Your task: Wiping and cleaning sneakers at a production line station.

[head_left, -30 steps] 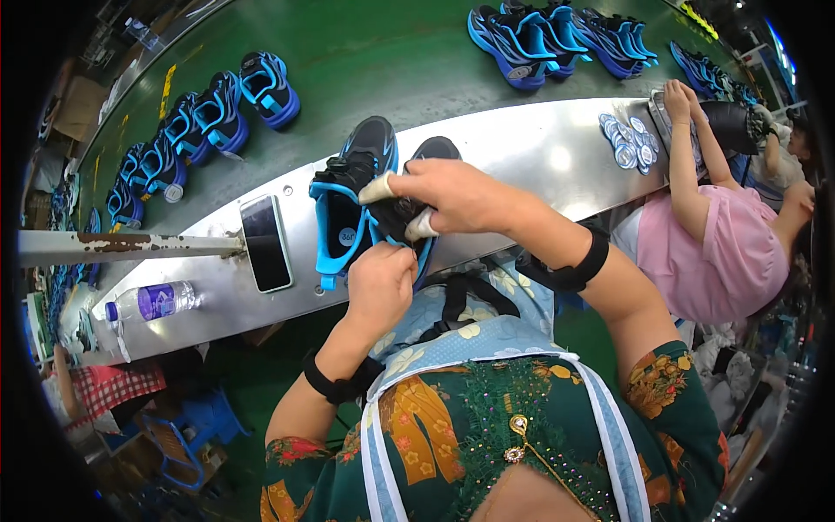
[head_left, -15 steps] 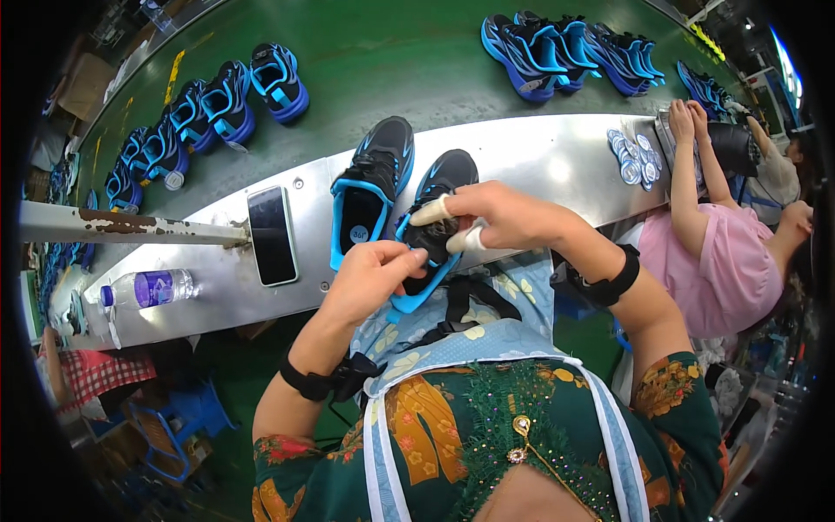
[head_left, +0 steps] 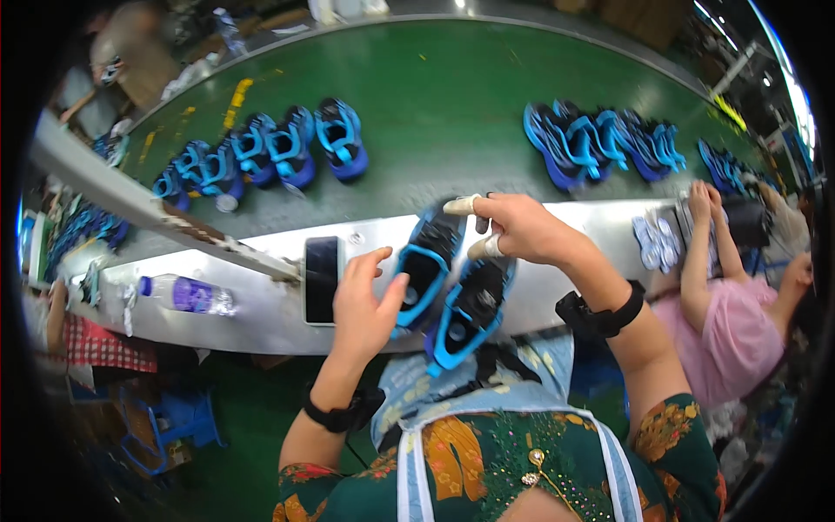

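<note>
Two black and blue sneakers lie side by side in front of me: the left sneaker (head_left: 426,271) and, nearer and tilted, the right sneaker (head_left: 474,304). My left hand (head_left: 364,304) is open beside the left sneaker's opening, fingers spread and holding nothing. Above the toes of both sneakers is my right hand (head_left: 517,228), its thumb and index finger apart and covered with pale finger cots. The index fingertip is close to the left sneaker's toe, the thumb close to the right one's. Whether they touch the sneakers is hard to tell.
A phone (head_left: 321,280) and a plastic bottle (head_left: 190,295) lie on the metal ledge (head_left: 261,326), crossed by a metal bar (head_left: 174,209). Beyond, a green belt (head_left: 435,104) carries more sneakers (head_left: 287,148). Round labels (head_left: 654,244) lie near a co-worker in pink (head_left: 722,322).
My left hand has released its pinch at the right sneaker's opening and opened beside the left sneaker. My right hand has left the tongue for the toes. The whole view has shifted.
</note>
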A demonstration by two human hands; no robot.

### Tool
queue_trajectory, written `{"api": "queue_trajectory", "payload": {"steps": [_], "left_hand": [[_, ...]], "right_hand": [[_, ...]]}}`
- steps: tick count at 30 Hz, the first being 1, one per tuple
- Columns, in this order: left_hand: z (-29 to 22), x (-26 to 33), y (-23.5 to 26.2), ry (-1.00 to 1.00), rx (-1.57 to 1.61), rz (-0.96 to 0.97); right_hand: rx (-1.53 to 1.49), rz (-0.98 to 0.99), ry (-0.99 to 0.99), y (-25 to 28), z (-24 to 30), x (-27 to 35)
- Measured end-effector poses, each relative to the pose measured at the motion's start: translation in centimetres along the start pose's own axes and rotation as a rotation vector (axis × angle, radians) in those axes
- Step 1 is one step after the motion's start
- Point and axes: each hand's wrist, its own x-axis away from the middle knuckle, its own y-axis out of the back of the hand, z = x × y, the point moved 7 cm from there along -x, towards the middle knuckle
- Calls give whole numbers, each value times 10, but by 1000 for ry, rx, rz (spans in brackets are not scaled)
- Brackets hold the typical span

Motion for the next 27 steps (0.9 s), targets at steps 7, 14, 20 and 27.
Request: {"api": "queue_trajectory", "payload": {"steps": [7, 14, 20, 27], "left_hand": [[104, 9, -64, 287, 103, 153], [45, 30, -40, 281, 313, 98], [31, 43, -57, 329, 325, 222], [-14, 74, -58, -301, -144, 350]], "right_hand": [[265, 278, 385, -91, 16, -15], [379, 337, 267, -84, 15, -5], [-125, -64, 212, -77, -8, 14], [69, -139, 75, -52, 7, 43]]}}
